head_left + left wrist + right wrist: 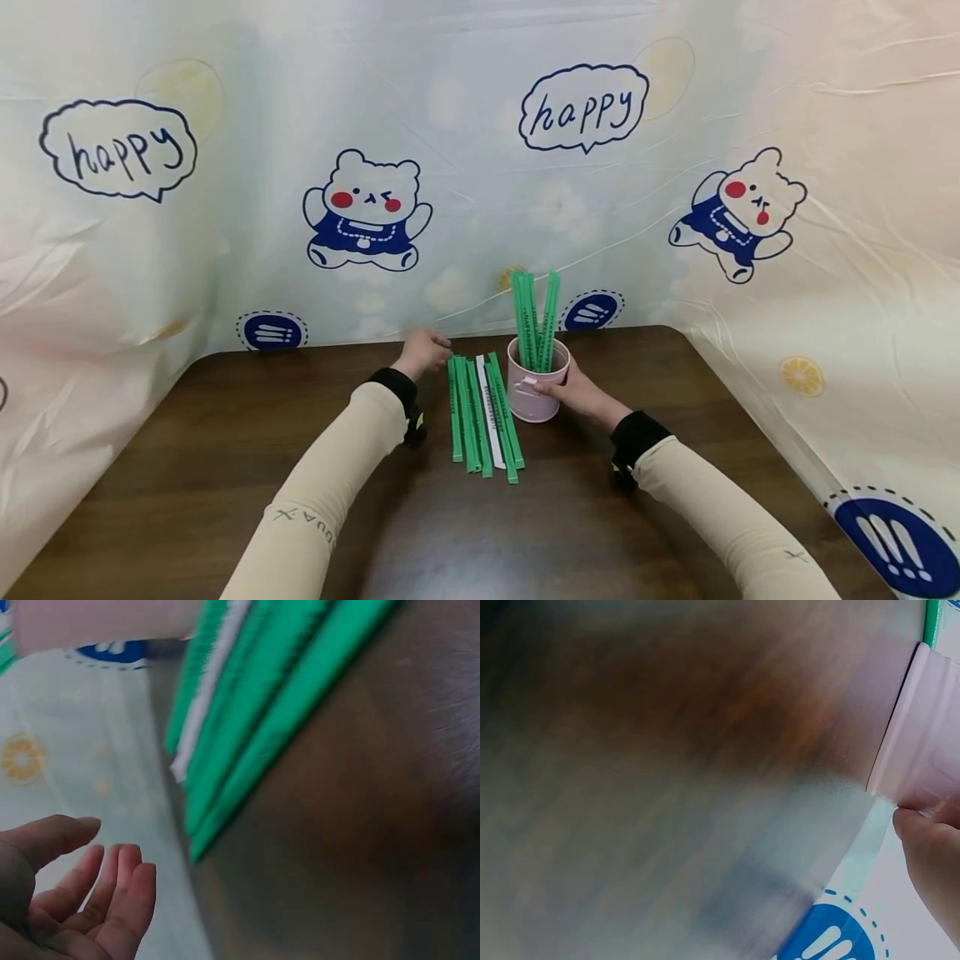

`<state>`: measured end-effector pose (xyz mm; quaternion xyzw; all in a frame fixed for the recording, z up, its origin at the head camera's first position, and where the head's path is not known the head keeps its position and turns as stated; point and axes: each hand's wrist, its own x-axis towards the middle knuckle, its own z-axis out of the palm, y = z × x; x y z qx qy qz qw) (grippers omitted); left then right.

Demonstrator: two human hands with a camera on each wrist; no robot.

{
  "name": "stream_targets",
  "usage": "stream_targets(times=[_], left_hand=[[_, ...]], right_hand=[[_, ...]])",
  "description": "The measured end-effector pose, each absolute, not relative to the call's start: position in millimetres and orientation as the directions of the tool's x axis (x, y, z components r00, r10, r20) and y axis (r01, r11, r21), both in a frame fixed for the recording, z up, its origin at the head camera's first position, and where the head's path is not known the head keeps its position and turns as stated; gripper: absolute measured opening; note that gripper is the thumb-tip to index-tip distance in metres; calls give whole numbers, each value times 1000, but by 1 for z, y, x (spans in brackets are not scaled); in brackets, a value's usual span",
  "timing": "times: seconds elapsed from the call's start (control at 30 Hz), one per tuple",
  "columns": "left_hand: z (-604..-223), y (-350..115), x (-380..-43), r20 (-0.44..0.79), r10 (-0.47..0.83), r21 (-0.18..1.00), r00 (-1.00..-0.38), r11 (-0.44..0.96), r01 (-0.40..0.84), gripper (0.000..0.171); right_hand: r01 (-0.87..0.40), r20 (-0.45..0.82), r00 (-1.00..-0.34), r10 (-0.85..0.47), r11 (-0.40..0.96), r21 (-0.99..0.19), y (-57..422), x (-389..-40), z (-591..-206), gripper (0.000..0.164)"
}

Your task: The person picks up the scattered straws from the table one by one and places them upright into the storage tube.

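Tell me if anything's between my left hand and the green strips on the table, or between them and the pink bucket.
Nothing visible blocks your left hand from the green strips. From the leftmost ones to the pink bucket, only neighbouring green strips, a flat white strip and the bucket's rim intervene.

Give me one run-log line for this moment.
left hand: empty, near laid-out green strips | right hand: holds pink cup | cup: upright, standing green strips inside | white strip: among laid-out ones
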<state>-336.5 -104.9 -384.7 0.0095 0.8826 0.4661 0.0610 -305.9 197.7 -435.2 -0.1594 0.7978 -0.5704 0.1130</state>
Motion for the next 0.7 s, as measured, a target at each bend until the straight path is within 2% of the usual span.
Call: stream_targets(times=[0.2, 0.7], left_hand=[[-407, -99, -334, -123, 35, 771, -992, 633, -73, 34], [-428, -95, -335, -117, 18, 740, -993, 669, -75, 33]], right_hand=[[-118, -5, -925, -380, 299, -947, 197, -307, -433, 92], [-116, -12, -928, -373, 319, -941, 197, -308, -435, 91]])
